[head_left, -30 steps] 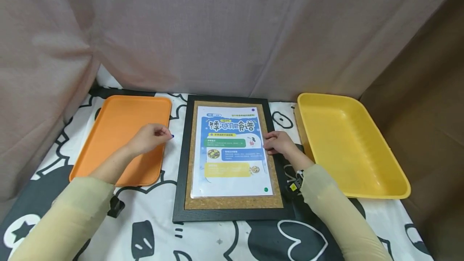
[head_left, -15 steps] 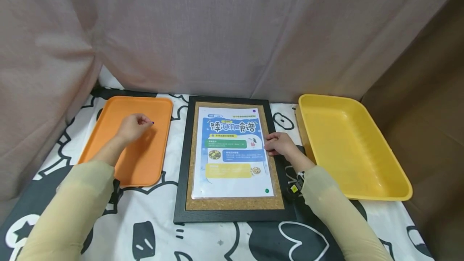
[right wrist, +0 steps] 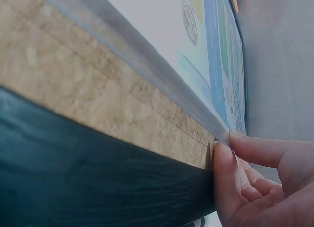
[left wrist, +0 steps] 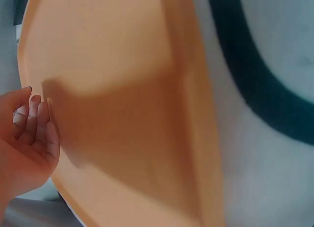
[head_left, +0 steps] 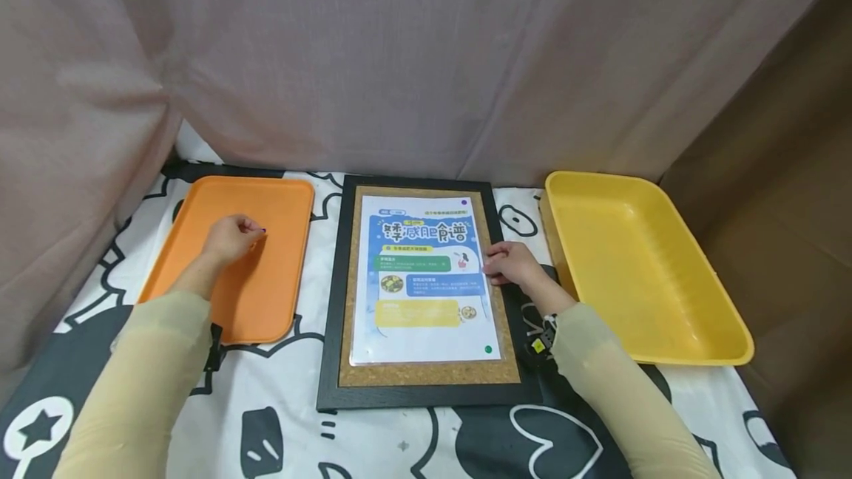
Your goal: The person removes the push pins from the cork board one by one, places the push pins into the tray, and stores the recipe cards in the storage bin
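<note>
In the head view my left hand (head_left: 229,240) is over the orange tray (head_left: 279,294), pinching a small dark blue pushpin (head_left: 264,230) at its fingertips. The left wrist view shows that hand (left wrist: 29,138) with thumb and fingertips close together above the tray, casting a shadow; the pin is hard to make out there. My right hand (head_left: 512,263) pinches the right edge of a printed, plastic-covered sheet (head_left: 426,342) between thumb and index finger (right wrist: 224,173). The sheet lies on a black-framed cork board (head_left: 426,373). A purple pin (head_left: 464,202) and a green pin (head_left: 488,350) mark its right corners.
A deep yellow tray (head_left: 639,257) stands right of the board, its left edge raised on something brown. Black-and-white patterned cloth (head_left: 379,442) covers the table. Grey-brown curtain (head_left: 413,58) hangs behind and at the sides.
My left hand has moved left and slightly up from the orange tray's right edge to over its middle, with the blue pushpin. My right hand stays at the sheet's edge.
</note>
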Available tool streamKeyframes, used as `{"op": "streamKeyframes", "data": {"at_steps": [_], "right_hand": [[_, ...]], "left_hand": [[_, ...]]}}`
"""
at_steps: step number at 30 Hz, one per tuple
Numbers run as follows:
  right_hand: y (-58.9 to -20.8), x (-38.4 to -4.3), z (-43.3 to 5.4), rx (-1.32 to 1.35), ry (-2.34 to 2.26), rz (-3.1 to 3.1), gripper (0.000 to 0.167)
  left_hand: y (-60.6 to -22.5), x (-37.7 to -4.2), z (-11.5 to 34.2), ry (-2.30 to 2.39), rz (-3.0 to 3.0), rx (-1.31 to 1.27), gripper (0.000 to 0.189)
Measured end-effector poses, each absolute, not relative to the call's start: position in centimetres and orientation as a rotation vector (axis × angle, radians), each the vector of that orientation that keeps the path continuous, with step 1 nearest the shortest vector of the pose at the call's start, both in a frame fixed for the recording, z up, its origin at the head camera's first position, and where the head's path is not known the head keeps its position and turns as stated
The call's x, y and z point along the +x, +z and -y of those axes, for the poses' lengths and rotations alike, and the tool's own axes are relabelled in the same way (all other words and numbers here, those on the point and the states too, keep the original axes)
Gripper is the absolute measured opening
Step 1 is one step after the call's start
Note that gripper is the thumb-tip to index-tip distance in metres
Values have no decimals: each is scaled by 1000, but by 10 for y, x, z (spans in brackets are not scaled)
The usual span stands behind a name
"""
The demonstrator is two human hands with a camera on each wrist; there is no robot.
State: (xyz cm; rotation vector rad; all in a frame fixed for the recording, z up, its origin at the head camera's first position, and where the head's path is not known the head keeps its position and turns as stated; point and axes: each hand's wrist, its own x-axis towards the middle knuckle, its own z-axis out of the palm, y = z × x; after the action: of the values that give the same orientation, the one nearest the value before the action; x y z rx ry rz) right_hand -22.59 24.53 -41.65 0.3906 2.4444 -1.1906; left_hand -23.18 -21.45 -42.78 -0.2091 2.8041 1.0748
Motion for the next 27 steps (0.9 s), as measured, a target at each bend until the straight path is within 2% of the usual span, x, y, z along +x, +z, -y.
{"op": "streamKeyframes", "data": {"at_steps": [17, 27], "right_hand": [[-416, -225, -244, 395, -1191, -2447, 41], [-417, -228, -246, 386, -1183, -2442, 43]], "left_hand": [[-434, -232, 220, 1059, -2807, -214, 23], [-413, -235, 211, 1149, -2778, -140, 29]]}}
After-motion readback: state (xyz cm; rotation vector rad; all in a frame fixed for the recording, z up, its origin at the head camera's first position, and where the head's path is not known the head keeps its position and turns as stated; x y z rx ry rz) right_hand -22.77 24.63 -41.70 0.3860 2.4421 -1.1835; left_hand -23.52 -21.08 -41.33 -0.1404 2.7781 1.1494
